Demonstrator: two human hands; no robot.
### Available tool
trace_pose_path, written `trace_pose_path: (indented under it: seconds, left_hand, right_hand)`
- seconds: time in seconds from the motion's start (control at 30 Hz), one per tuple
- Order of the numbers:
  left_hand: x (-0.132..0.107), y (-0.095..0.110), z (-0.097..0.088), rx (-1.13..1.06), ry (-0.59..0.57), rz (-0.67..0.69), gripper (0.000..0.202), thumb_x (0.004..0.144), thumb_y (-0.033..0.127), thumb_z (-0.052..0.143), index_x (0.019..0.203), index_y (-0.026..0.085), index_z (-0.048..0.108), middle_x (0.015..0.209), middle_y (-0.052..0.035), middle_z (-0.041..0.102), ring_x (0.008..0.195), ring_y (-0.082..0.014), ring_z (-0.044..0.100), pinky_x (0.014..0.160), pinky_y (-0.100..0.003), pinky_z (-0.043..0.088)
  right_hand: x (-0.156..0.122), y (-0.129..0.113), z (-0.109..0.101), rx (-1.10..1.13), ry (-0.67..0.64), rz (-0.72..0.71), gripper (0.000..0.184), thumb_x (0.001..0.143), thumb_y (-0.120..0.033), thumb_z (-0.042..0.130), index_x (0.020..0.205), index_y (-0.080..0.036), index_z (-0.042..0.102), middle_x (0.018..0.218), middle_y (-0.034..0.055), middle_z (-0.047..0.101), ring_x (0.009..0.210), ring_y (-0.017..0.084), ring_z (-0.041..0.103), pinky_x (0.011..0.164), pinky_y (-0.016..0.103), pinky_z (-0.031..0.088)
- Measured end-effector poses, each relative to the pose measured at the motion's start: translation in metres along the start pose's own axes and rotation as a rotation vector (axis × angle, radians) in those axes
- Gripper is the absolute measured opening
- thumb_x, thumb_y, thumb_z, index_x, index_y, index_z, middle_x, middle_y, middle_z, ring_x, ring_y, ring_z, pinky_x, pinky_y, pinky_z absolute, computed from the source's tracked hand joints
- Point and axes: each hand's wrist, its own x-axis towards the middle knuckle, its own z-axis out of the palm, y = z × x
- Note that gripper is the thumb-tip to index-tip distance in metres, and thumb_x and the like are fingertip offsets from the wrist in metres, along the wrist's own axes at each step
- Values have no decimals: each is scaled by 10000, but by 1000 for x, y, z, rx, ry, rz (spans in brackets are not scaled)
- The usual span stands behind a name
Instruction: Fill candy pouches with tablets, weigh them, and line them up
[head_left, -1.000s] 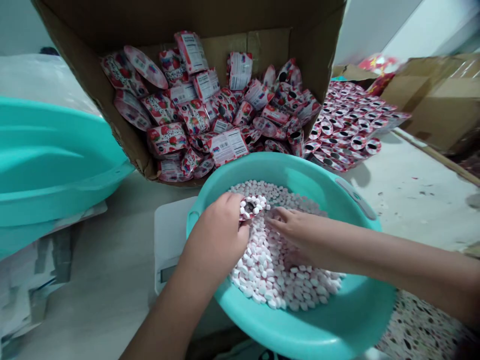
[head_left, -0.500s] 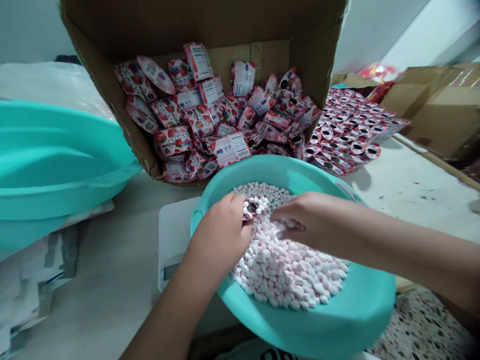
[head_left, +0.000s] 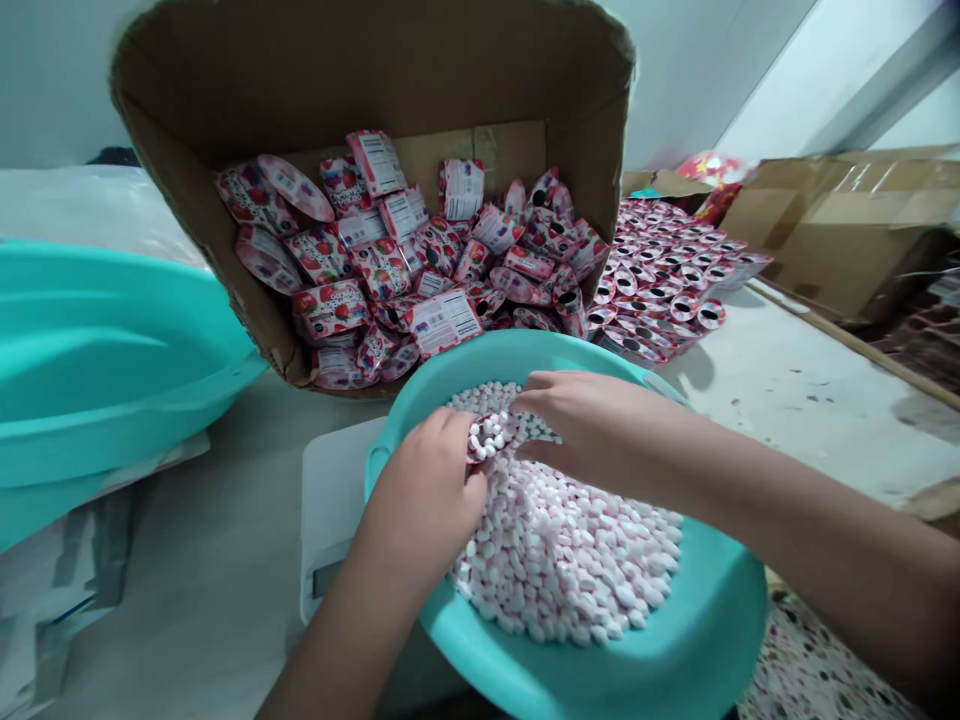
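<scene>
My left hand [head_left: 424, 490] is wrapped round a small red-and-white packet [head_left: 513, 432], its mouth facing up and heaped with white candies. Just right of that mouth is my right hand [head_left: 570, 415], thumb and fingers apart; I see no candy between them, though the fingertips are partly hidden. Both hands are over a turquoise basin [head_left: 705, 640]. Inside it lies a mound of small white, pinkish candies [head_left: 570, 550]. A white device like a scale [head_left: 330, 490] shows partly under the basin's left side.
Behind the basin, a tilted cardboard box [head_left: 375, 70] holds many strawberry-print packets [head_left: 386, 265]. Rows of open-mouthed packets [head_left: 667, 270] stand at the right rear. Another turquoise basin [head_left: 112, 400] is on the left. More cartons [head_left: 832, 220] are at far right.
My right hand has moved left to the packet's mouth, and the candies that showed in its fingers are no longer seen there. More candies fill the packet's mouth. The view has shifted slightly.
</scene>
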Motion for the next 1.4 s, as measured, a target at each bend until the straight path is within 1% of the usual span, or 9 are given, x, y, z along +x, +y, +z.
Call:
trace_pose_path:
  seconds: [0.2,0.33,0.43,0.57,0.67,0.83,1.0,1.17,1.4]
  left_hand:
    - [-1,1,-1,54,16,-19,308,823,100,558,1092,232,631,1091,-39,637,1025,-236,609,879,-362,474]
    - [-1,3,0,87,20,-29,371,824,108,562,1170,236,597,1174,-42,640,1103,-250,602,916,-376,473]
    - [-1,3,1,46,97,-72,442,821,142,598,1248,245,544,1203,-37,638,1127,-244,602,920,-371,473]
    - [-1,3,-1,-16,144,-90,139,822,168,617,941,233,592,976,1,645,887,-184,624,749,-306,464]
    - [-2,3,-2,-41,144,-69,79,823,160,628,839,226,588,908,19,631,824,-155,606,713,-283,439]
    - [-2,1,-1,-110,126,-63,117,831,156,637,909,243,630,1001,20,656,918,-154,624,768,-271,463]
    - [-1,2,-1,-100,156,-118,318,820,176,661,1123,256,604,1102,-3,680,1023,-196,641,866,-330,482]
    - [-3,2,0,-66,141,-66,265,840,171,630,1095,241,645,1094,-19,679,1015,-203,646,877,-340,499]
    - [-2,1,-2,-82,121,-52,399,827,138,593,1213,236,610,1197,-37,662,1111,-224,629,978,-380,505]
  right_hand:
    - [4,-6,21,77,81,-57,115,894,-151,597,970,-147,682,955,76,644,896,223,620,740,333,424]
    - [2,-2,27,84,160,-65,145,894,-128,581,979,-151,696,928,73,624,828,206,593,696,324,394]
    - [3,4,24,115,164,-129,128,894,-125,586,887,-160,709,873,63,614,792,187,582,685,312,386]
    - [7,9,20,191,153,-255,176,890,-81,570,918,-145,732,886,78,631,817,182,597,707,298,409]
    - [8,11,21,318,195,-288,189,884,-81,589,983,-146,736,940,84,652,869,182,619,744,287,447]
    - [9,14,21,488,261,-328,202,867,-78,619,1006,-175,730,956,56,697,897,160,639,777,255,477]
    - [11,16,19,565,295,-305,191,860,-78,604,965,-180,727,938,37,703,848,137,637,756,234,485]
    - [13,19,19,681,278,-260,173,845,-120,614,978,-169,714,953,44,678,796,118,635,709,212,502]
    - [16,28,23,546,246,-281,255,815,-210,737,1068,-181,731,1036,68,668,925,171,631,822,282,502]
